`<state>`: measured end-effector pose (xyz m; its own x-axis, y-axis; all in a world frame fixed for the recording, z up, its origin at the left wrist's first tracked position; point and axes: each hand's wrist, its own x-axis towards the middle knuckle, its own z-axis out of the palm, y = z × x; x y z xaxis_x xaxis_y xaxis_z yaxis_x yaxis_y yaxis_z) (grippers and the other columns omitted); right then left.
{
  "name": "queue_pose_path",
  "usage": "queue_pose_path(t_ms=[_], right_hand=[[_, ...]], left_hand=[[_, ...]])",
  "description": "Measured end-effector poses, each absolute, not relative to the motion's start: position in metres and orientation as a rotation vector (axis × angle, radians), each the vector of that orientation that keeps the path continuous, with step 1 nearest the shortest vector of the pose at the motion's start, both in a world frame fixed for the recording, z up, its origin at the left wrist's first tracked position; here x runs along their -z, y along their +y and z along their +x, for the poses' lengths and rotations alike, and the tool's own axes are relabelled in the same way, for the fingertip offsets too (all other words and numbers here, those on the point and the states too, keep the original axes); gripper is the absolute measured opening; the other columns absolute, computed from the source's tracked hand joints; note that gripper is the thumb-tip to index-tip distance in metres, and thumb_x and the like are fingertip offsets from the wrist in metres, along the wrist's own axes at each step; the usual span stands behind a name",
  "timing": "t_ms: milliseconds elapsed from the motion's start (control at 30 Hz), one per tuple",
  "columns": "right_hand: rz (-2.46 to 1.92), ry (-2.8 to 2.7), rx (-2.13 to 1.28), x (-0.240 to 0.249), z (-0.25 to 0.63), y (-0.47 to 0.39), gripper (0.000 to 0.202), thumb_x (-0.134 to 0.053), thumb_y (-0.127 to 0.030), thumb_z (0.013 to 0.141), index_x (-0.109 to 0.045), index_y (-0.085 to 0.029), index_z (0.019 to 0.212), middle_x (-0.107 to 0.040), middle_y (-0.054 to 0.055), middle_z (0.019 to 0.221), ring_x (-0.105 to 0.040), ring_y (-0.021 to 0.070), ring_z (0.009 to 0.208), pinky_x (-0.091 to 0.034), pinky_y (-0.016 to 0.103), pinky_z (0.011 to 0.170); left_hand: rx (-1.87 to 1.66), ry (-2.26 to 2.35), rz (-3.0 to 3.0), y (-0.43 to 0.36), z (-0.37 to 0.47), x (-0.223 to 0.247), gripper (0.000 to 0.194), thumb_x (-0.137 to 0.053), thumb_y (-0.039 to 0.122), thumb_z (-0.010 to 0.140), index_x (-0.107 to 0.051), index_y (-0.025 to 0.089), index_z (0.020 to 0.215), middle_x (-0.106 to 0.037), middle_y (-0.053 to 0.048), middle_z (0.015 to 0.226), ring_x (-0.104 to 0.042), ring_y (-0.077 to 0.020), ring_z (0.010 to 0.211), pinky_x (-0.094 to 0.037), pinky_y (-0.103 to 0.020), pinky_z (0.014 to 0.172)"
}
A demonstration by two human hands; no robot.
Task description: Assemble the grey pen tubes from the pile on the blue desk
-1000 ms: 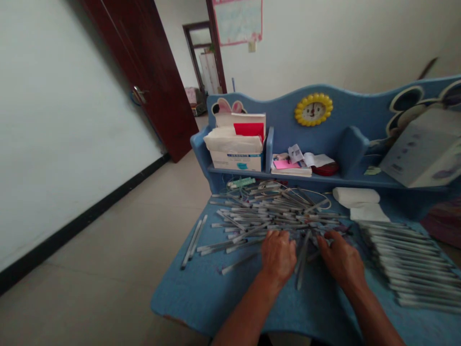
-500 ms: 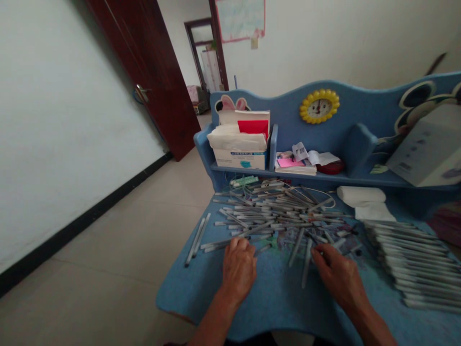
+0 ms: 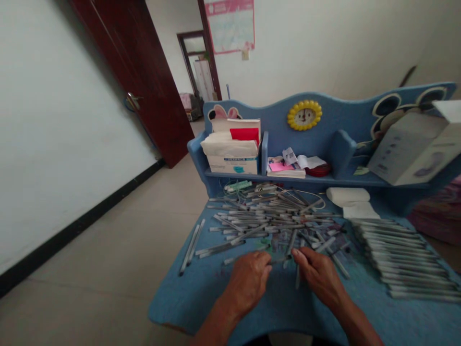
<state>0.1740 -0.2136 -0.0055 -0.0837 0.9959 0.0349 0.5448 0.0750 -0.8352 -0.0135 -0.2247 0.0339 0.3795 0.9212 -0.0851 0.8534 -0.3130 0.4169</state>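
Near the front middle of the blue desk, my left hand (image 3: 249,278) is closed on a thin pen (image 3: 279,261) that sticks out to the right. My right hand (image 3: 317,269) is closed too, its thumb and forefinger at the pen's dark right end. Behind both hands spreads a loose pile of grey pens (image 3: 266,216). Two pens (image 3: 191,246) lie side by side at the desk's left edge. To the right, a neat stack of pens (image 3: 406,259) lies in parallel rows.
A shelf (image 3: 324,180) at the desk's back holds a mask box (image 3: 232,161), papers (image 3: 286,170) and a white carton (image 3: 406,144). A yellow clock (image 3: 304,115) is on the backboard. A white paper roll (image 3: 347,196) lies below the shelf. The desk's left edge borders the floor.
My hands have come closer together, the left moving right and the right moving left. A pen now shows between them. The view has shifted slightly.
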Motion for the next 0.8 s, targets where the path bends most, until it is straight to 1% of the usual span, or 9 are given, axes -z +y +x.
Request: queue_pose_path(t_ms=[133,267,400,533,700,800], right_hand=[[-1.527,-1.63,-0.97,0.008,0.18,-0.214,0.042,-0.038,-0.048,0.084,-0.041,-0.02,0.052,-0.042,-0.004,0.044,-0.042,0.0105,0.044,-0.031,0.021,0.045],[-1.521,-1.523,-1.143,0.008,0.188,-0.214,0.044,-0.036,-0.051,0.084,-0.04,-0.021,0.054,-0.042,-0.005,0.04,-0.04,0.0096,0.038,-0.03,0.02,0.04],[-1.538,-1.507,-1.168,0.007,0.198,-0.211,0.045,-0.037,-0.053,0.083,-0.041,-0.021,0.053,-0.042,-0.005,0.039,-0.041,0.0093,0.036,-0.029,0.02,0.037],[-1.553,-1.444,-1.208,0.006,0.205,-0.209,0.044,-0.037,-0.055,0.082,-0.039,-0.022,0.053,-0.041,-0.006,0.037,-0.038,0.0087,0.032,-0.027,0.019,0.034],[-1.519,-1.374,-1.279,0.005,0.212,-0.21,0.041,-0.039,-0.054,0.082,-0.04,-0.022,0.056,-0.046,-0.007,0.039,-0.036,0.0077,0.03,-0.026,0.019,0.034],[-1.485,-1.382,-1.289,0.005,0.215,-0.209,0.04,-0.041,-0.052,0.082,-0.042,-0.02,0.057,-0.05,-0.006,0.043,-0.04,0.0076,0.032,-0.029,0.019,0.036]], left_hand=[[-0.268,1.437,2.255,-0.22,-0.004,-0.035,0.013,-0.041,0.018,0.084,-0.053,0.019,0.081,-0.06,-0.003,0.085,-0.055,-0.0164,0.082,-0.038,-0.024,0.07],[-0.281,1.339,2.278,-0.212,0.004,-0.038,0.011,-0.042,0.017,0.083,-0.053,0.019,0.08,-0.059,-0.003,0.083,-0.054,-0.0159,0.081,-0.038,-0.024,0.071],[-0.33,1.244,2.283,-0.205,0.011,-0.039,0.011,-0.044,0.017,0.082,-0.054,0.019,0.081,-0.059,-0.002,0.082,-0.054,-0.0151,0.081,-0.038,-0.023,0.072],[-0.373,1.17,2.27,-0.194,0.017,-0.037,0.013,-0.045,0.019,0.082,-0.058,0.019,0.083,-0.06,-0.002,0.082,-0.055,-0.0144,0.08,-0.039,-0.023,0.073],[-0.342,1.065,2.219,-0.176,0.024,-0.036,0.019,-0.046,0.024,0.082,-0.065,0.019,0.084,-0.063,-0.002,0.08,-0.057,-0.014,0.078,-0.04,-0.022,0.071],[-0.319,0.971,2.17,-0.165,0.026,-0.035,0.02,-0.048,0.023,0.08,-0.067,0.018,0.083,-0.063,-0.001,0.078,-0.057,-0.0133,0.076,-0.04,-0.021,0.07]])
